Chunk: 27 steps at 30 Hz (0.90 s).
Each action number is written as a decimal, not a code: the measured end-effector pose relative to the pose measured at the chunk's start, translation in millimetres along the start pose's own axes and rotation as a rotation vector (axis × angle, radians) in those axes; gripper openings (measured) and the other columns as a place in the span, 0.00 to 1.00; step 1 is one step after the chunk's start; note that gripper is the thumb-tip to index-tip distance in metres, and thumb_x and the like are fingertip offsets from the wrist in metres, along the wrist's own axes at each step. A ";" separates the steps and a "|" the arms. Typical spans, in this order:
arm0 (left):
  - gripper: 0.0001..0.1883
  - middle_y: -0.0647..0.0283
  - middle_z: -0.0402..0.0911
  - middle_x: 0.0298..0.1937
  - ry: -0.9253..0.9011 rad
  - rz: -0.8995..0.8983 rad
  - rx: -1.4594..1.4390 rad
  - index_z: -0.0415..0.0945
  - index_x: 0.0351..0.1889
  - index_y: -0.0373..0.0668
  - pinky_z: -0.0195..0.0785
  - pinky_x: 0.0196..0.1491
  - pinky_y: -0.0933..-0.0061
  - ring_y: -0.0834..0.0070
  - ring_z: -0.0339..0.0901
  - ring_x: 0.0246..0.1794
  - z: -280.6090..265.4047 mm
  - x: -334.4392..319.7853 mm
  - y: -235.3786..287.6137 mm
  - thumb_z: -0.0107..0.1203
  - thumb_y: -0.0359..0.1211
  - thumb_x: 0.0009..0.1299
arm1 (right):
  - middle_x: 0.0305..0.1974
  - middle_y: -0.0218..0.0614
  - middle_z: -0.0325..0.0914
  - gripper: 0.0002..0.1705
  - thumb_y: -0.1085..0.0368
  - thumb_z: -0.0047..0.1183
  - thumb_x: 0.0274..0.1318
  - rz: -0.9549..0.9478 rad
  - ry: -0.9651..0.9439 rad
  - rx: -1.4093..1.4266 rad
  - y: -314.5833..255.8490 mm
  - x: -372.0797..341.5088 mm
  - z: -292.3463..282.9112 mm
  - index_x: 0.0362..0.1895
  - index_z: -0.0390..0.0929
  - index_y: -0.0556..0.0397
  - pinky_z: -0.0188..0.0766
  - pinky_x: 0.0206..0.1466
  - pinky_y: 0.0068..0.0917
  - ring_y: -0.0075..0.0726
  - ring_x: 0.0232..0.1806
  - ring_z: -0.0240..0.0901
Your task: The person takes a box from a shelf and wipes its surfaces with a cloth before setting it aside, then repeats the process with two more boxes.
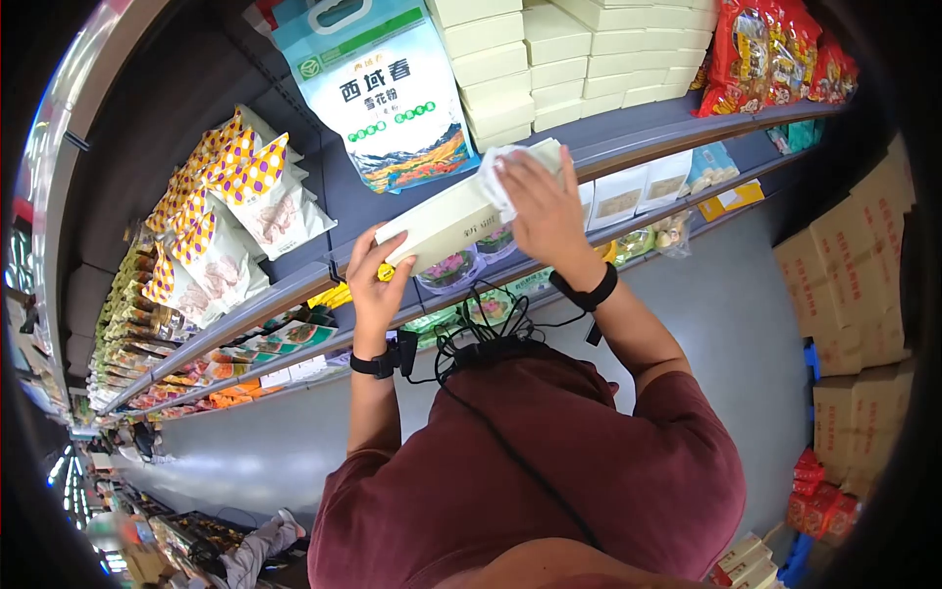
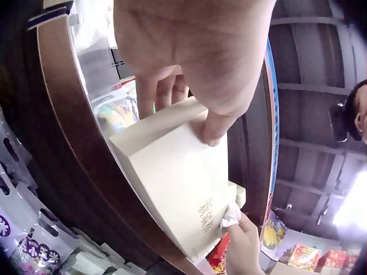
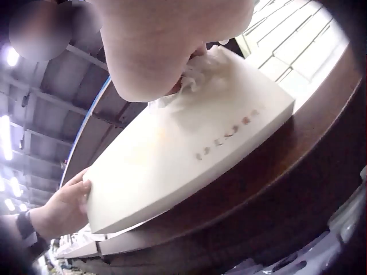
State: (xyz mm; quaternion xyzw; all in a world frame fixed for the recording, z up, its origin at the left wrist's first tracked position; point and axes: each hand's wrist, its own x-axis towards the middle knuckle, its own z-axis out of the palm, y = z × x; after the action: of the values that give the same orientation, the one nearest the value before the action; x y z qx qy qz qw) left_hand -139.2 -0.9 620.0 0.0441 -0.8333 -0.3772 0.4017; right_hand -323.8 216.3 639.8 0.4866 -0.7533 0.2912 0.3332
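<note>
A long cream-coloured box (image 1: 437, 233) with printed characters is held tilted in front of the shelf. My left hand (image 1: 371, 290) grips its left end, the thumb on the printed face and the fingers behind, as the left wrist view shows. Near the box's other end, my right hand (image 1: 547, 218) holds a crumpled white wipe (image 1: 496, 179) against its surface. In the right wrist view the wipe (image 3: 198, 80) bunches out from beneath the fingers, and the palm hides part of it.
Behind the box, a large blue-and-white flour bag (image 1: 388, 108) stands beside stacks of similar cream boxes (image 1: 559, 64). White bags with purple-and-yellow tops (image 1: 275, 201) line the left; red packets (image 1: 751, 59) sit far right. Brown cartons (image 1: 844, 265) are piled across the aisle.
</note>
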 end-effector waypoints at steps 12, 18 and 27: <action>0.20 0.52 0.72 0.63 -0.004 -0.095 -0.172 0.81 0.56 0.37 0.74 0.58 0.68 0.62 0.76 0.59 4.2 5.4 -9.2 0.65 0.21 0.64 | 0.60 0.58 0.73 0.25 0.72 0.41 0.61 0.508 0.181 0.513 58.3 -41.7 29.2 0.63 0.70 0.63 0.65 0.66 0.42 0.66 0.61 0.70; 0.21 0.53 0.69 0.64 -0.021 -0.127 -0.188 0.79 0.57 0.35 0.75 0.57 0.70 0.65 0.75 0.61 3.5 4.1 -7.5 0.64 0.20 0.64 | 0.61 0.56 0.73 0.25 0.70 0.42 0.64 0.567 0.217 0.596 40.8 -50.6 28.3 0.65 0.68 0.62 0.63 0.68 0.42 0.63 0.64 0.69; 0.40 0.55 0.74 0.51 -0.103 0.000 0.106 0.70 0.66 0.39 0.74 0.47 0.68 0.63 0.76 0.50 -15.4 10.5 25.1 0.71 0.21 0.51 | 0.62 0.51 0.73 0.24 0.67 0.48 0.62 0.237 0.375 0.638 -5.8 25.7 -61.8 0.63 0.71 0.58 0.43 0.77 0.61 0.63 0.65 0.69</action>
State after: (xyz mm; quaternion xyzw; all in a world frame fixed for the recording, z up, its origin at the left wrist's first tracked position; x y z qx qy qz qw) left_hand -129.7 3.9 649.4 0.0458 -0.8716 -0.3343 0.3556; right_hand -312.7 247.5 698.4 0.4135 -0.6019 0.6314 0.2610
